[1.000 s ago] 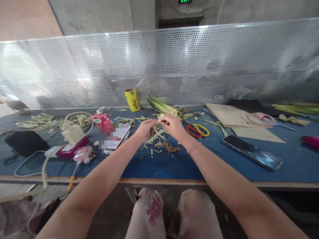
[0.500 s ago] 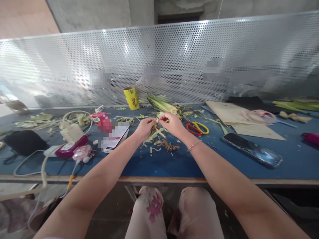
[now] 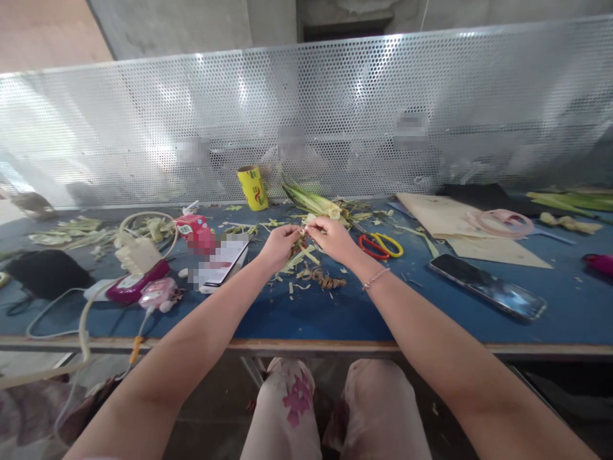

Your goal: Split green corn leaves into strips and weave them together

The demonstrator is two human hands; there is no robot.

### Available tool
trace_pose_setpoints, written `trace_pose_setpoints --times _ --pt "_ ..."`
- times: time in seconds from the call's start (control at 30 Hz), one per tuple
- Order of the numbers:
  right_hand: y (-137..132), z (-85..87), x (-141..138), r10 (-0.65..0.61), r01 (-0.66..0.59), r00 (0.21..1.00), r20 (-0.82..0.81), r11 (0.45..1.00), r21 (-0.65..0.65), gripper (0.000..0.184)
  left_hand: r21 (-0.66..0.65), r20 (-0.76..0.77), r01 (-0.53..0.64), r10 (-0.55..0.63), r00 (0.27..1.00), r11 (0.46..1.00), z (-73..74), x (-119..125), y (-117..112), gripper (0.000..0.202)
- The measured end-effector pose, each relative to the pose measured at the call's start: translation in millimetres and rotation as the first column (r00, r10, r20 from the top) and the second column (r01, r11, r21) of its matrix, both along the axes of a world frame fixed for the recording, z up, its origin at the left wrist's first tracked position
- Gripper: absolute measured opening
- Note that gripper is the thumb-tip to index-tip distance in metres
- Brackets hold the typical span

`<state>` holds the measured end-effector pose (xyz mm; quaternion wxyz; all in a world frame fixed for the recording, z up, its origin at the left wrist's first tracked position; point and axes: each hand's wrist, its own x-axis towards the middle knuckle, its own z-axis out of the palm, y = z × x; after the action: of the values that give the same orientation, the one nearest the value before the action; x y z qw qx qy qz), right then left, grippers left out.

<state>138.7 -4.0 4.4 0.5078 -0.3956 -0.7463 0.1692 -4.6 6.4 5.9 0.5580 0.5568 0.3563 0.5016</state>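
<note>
Strip (image 3: 305, 230) of pale plant matter noted at the centre of the frame, between the fingertips of the left hand (image 3: 281, 248) and the right hand (image 3: 331, 236), over the table (image 3: 306, 324). Both grips appear pinched closed on it. Change over the past second is slight: less of the strip shows between the fingertips, while the hands have stayed in nearly the same spot. Judged from this, fine finger work continues on one piece. The view has tipped down a little; the exit sign at the top edge is out of frame. Scraps (image 3: 310, 255) and a brown coil (image 3: 328, 280) lie just below the hands, a leafy stalk (image 3: 318, 205) above them, and scissors (image 3: 382, 246) to their right. Hard to make out: the strip's full shape and its exact contact points, covered by the fingers. The scissor blades are only partly visible. A pink item (image 3: 598, 263) is cut off at the right edge. Forms behind the screen (image 3: 239, 96) are obscured.
</note>
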Motion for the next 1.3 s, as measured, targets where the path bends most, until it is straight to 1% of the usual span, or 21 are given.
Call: trace_pose_setpoints --times 0.17,0.23,0.4,0.53,0.63,0.7,0.87,0.97,1.07,1.2,1.3 --pt "2 -0.5 2 0.073 -0.087 0.992 -0.101 0.985 -0.151 0.021 0.085 -0.071 -0.019 0.025 0.997 0.996 -6.6 -2 6 0.02" --pt "2 0.3 2 0.085 -0.108 0.988 -0.128 0.978 -0.18 0.02 0.102 -0.074 -0.022 0.03 0.997 0.995 -7.5 -2 6 0.02" --pt "-2 4.9 2 0.107 -0.134 0.983 -0.148 0.973 -0.19 0.014 0.143 -0.105 -0.046 0.061 0.993 0.989 -3.1 -1 1 0.022" --pt "-1 3.8 3 0.104 -0.137 0.98 -0.169 0.97 -0.2 0.021 0.169 -0.153 -0.082 0.109 0.982 0.982 2.1 0 -4 0.022" --pt "2 2.1 4 0.085 -0.125 0.978 -0.189 0.97 -0.21 0.027 0.218 -0.141 -0.102 0.135 0.981 0.971 3.0 0 -5 0.021" --pt "2 2.4 5 0.08 -0.118 0.98 -0.182 0.97 -0.211 0.028 0.252 -0.117 -0.097 0.13 0.985 0.963 2.6 0 -5 0.021" --pt "0 5.5 4 0.101 -0.13 0.983 -0.156 0.973 -0.19 0.019 0.33 -0.117 -0.109 0.155 0.981 0.938 3.1 -2 -4 0.019" --pt "-2 5.7 1 0.073 -0.091 0.989 -0.127 0.986 -0.138 0.01 0.353 -0.12 -0.096 0.146 0.982 0.931 4.1 -3 -5 0.019" --pt "-3 4.0 0 0.01 -0.01 0.998 -0.054 1.0 0.001 0.005 0.375 -0.107 -0.085 0.135 0.985 0.923 4.7 -3 -6 0.02" --pt "-3 0.7 3 -0.061 0.049 0.996 0.059 0.981 0.189 0.006 0.38 -0.131 -0.094 0.154 0.979 0.92 5.0 -1 -7 0.019" --pt "-3 -0.7 5 -0.09 0.051 0.987 0.13 0.96 0.275 0.008 0.327 -0.094 -0.111 0.149 0.984 0.938 4.7 1 -8 0.02"
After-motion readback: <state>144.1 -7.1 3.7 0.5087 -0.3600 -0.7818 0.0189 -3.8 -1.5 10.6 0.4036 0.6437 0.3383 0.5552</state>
